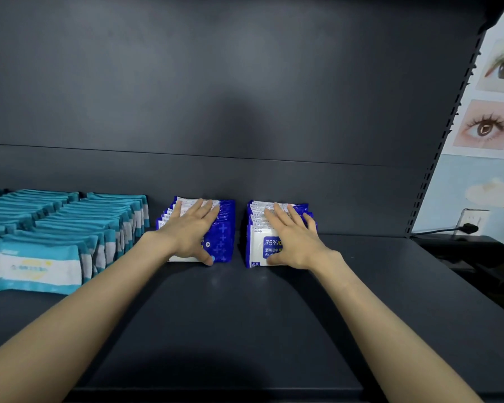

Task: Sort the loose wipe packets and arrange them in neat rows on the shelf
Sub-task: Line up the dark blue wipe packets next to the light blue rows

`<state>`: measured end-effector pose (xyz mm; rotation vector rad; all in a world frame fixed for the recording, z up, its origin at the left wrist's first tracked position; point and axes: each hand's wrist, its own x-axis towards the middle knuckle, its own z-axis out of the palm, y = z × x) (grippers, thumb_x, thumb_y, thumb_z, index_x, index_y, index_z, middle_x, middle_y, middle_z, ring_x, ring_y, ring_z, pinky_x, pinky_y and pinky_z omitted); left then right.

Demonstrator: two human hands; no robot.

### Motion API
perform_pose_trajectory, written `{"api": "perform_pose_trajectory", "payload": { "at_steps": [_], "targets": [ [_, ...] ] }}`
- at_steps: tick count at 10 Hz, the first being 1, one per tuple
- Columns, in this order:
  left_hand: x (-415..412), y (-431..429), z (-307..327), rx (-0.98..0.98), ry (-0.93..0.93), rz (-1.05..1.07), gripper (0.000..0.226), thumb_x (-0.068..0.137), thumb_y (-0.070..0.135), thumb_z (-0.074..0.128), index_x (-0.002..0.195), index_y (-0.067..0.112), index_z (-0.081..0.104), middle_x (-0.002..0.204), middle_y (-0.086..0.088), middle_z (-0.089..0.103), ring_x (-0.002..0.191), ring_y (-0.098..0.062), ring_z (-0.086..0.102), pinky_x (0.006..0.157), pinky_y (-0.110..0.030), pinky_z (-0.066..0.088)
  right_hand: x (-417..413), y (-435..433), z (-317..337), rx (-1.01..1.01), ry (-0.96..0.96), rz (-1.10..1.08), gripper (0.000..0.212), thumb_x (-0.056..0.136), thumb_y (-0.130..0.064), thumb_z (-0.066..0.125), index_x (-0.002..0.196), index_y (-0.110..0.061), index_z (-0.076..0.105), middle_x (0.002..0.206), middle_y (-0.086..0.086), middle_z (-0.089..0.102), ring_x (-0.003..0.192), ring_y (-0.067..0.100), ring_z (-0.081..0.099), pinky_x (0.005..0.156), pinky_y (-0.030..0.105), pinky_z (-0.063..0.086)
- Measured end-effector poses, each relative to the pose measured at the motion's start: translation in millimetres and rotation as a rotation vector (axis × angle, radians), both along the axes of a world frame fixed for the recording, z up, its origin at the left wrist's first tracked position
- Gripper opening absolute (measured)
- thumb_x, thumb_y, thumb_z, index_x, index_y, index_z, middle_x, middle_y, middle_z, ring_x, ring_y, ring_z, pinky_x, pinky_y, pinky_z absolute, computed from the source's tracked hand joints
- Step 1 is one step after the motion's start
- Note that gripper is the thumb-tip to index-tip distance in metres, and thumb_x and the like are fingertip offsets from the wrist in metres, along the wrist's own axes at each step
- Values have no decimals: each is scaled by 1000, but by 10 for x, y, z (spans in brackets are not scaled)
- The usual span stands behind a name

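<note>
Two rows of blue and white alcohol wipe packets stand upright on the dark shelf, running back towards the rear wall. My left hand lies flat with straight fingers over the left blue row, thumb at its front packet. My right hand rests the same way on the right blue row, whose front packet reads 75%. A narrow gap separates the two rows. To the left, teal and white wipe packets stand in several rows.
The shelf's dark back panel rises behind the rows. A slotted upright bounds the shelf on the right, with posters of eyes and a wall socket with a plugged cable beyond it.
</note>
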<state>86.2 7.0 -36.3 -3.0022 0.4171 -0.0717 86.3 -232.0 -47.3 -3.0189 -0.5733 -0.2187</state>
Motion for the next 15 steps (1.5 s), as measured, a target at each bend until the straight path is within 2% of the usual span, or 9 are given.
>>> {"api": "perform_pose_trajectory", "payload": {
  "at_steps": [2, 6, 9, 15],
  "targets": [
    [54, 46, -77, -55, 12, -13, 107, 82, 40, 70, 151, 18, -9, 160, -3, -9, 147, -20, -6, 119, -46, 1, 44, -6, -70, 17, -3, -11, 93, 85, -45, 66, 153, -30, 4, 161, -5, -4, 148, 24, -8, 118, 47, -6],
    [47, 52, -97, -42, -12, -18, 105, 83, 40, 69, 152, 18, -8, 160, -3, -7, 147, -21, -4, 119, -47, 2, 4, 44, -167, -58, -181, -58, 80, 93, -46, 53, 153, -24, 5, 161, -5, 2, 147, 25, 2, 117, 48, -1],
    [34, 40, -59, -63, 6, -5, 107, 81, 40, 71, 152, 18, -7, 160, -3, -7, 147, -20, -4, 117, -48, -1, -19, -17, -160, 15, -182, -21, 86, 85, -46, 63, 152, -27, 12, 161, -3, 6, 147, 22, 5, 117, 47, -2],
    [32, 29, -72, -68, -2, -13, 109, 81, 42, 71, 151, 17, -8, 160, -4, -7, 147, -21, -6, 116, -48, -4, 7, 12, -89, 25, -114, -47, 90, 81, -51, 64, 152, -27, 13, 160, 1, 6, 146, 23, 1, 116, 46, -6]
  ]
}}
